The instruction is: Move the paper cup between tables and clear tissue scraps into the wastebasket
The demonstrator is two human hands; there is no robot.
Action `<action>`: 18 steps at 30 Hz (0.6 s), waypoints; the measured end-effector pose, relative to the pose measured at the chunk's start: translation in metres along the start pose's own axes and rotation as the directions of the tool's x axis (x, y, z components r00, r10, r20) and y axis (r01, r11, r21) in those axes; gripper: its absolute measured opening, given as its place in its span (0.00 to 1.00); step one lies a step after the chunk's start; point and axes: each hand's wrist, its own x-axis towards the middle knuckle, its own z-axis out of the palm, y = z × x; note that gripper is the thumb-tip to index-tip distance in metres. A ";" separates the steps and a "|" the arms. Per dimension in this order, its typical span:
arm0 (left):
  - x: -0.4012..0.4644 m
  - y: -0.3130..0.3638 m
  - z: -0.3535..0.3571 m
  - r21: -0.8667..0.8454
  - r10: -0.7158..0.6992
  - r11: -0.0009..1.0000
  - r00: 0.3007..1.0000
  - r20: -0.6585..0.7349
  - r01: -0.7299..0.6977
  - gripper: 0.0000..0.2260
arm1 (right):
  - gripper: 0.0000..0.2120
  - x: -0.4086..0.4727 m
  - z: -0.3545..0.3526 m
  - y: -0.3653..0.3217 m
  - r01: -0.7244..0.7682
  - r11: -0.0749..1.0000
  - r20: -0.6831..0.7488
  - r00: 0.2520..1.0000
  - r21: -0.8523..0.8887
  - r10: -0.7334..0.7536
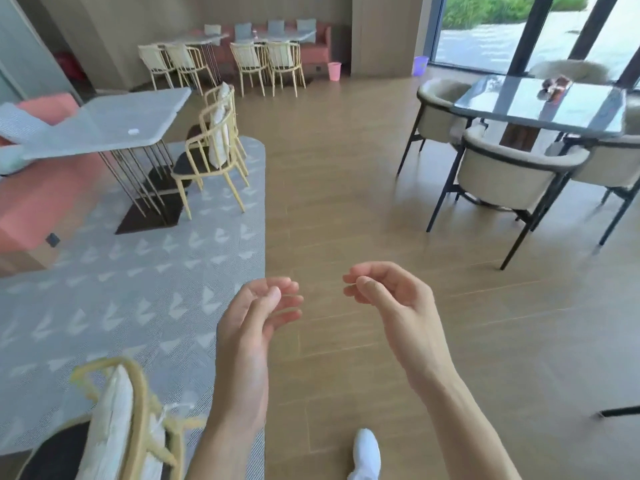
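Note:
My left hand (258,313) and my right hand (388,292) hang in front of me over the wooden floor, fingers loosely curled, holding nothing. A small white tissue scrap (133,132) lies on the pale grey table (104,123) at the left. A pink wastebasket (334,71) stands on the floor at the back by the pink bench. A purple wastebasket (420,65) stands further right by the window. No paper cup shows in the view.
Yellow wire chairs (211,157) stand beside the grey table; another (114,427) is close at my lower left. A dark glass table (540,105) with beige armchairs (509,174) and a brown object (554,85) stands right. A patterned grey rug (138,289) covers the left floor.

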 end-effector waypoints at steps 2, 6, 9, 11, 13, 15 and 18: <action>0.061 -0.005 0.023 0.023 0.010 1.000 1.000 -0.001 -0.010 0.09 | 0.08 0.063 -0.001 0.006 -0.033 0.999 -0.018 0.999 0.019 0.034; 0.170 0.000 0.061 0.012 0.058 0.998 0.998 -0.019 -0.058 0.09 | 0.07 0.181 -0.001 0.002 -0.031 0.999 -0.009 0.999 0.039 0.031; 0.238 -0.001 0.078 0.004 0.060 0.998 0.996 -0.058 -0.060 0.08 | 0.09 0.259 0.007 -0.006 -0.007 0.999 0.011 1.000 0.039 0.007; 0.283 -0.007 0.086 -0.005 0.065 0.998 0.995 -0.080 -0.066 0.08 | 0.11 0.307 0.017 -0.005 0.001 0.999 0.034 0.999 0.037 -0.002; 0.331 -0.017 0.091 -0.008 0.061 0.998 0.993 -0.101 -0.062 0.09 | 0.11 0.355 0.031 0.003 0.002 1.000 0.059 0.998 0.032 -0.003; 0.381 -0.031 0.094 -0.003 0.053 0.999 0.993 -0.109 -0.053 0.09 | 0.10 0.403 0.047 0.015 -0.008 0.999 0.082 0.997 0.031 0.006; 0.465 -0.055 0.096 -0.013 0.036 0.999 0.993 -0.116 -0.037 0.09 | 0.10 0.481 0.073 0.036 -0.035 0.999 0.085 0.996 0.002 0.035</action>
